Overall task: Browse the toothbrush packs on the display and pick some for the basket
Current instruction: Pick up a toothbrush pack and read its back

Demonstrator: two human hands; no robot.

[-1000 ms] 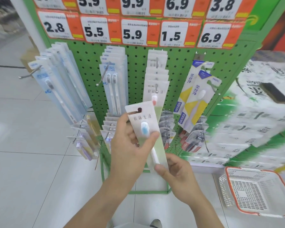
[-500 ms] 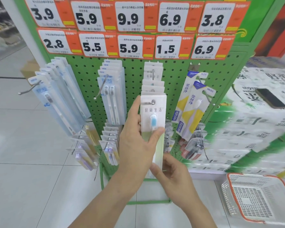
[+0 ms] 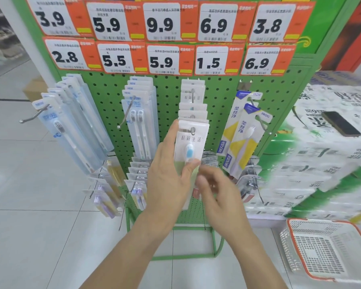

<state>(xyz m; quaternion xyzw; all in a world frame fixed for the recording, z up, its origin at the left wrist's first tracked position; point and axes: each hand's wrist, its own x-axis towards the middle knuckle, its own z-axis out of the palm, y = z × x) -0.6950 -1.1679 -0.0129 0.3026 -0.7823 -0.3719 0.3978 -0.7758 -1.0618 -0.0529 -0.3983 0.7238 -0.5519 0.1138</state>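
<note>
A: Centre of the frame, the left hand (image 3: 167, 176) was up against the white toothbrush pack (image 3: 191, 142), the one with the blue-headed brush. Thumb pressed on the front just below the brush head, fingers stretched up along the pack's left edge, clamped on it from both sides.

B: And that pack sat on its hook (image 3: 193, 130) – the metal tip poked through the hole at the top, front of the middle column on the green pegboard (image 3: 219, 105).

A: Right hand (image 3: 219, 190) was lower, just right of the left thumb, blurred. Fingers looked loosely curled near the pack's lower part, but whether they touched it, I couldn't tell.

B: Fair. Left of centre hung the twin-brush packs (image 3: 140, 122), and further left the long clear blue ones (image 3: 71, 130) fanned out on their peg.

A: To the right, the yellow-and-white packs (image 3: 244, 138) tilted on their hook. Orange price tags (image 3: 163, 59) ran in two rows across the top.

B: Basket (image 3: 329, 232), white with an orange rim, sat on the floor at lower right, well apart from both hands. A dark phone (image 3: 340, 124) lay on the stacked goods at the right edge.
</note>
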